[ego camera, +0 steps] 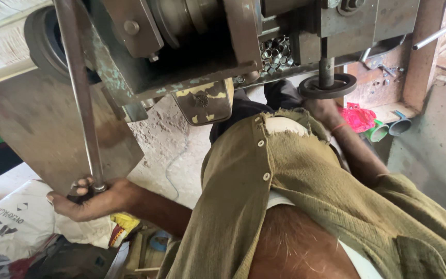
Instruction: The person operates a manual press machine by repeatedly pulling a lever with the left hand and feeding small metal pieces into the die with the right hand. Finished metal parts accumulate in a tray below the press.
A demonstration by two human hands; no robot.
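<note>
From the head view, the left hand [91,199] is closed around the lower end of a long steel lever [81,98] at near left. The right hand [322,109] rests just under the dark ring [328,86] on the press machine's [192,46] vertical shaft, far right; whether it grips cannot be told. This looks like a pressing stroke; the next move likely needs a steady lever pull. Small metal rings [276,52] sit piled in the machine; pink cloth [358,118] lies near, and the olive shirt [305,186] hides much.
</note>
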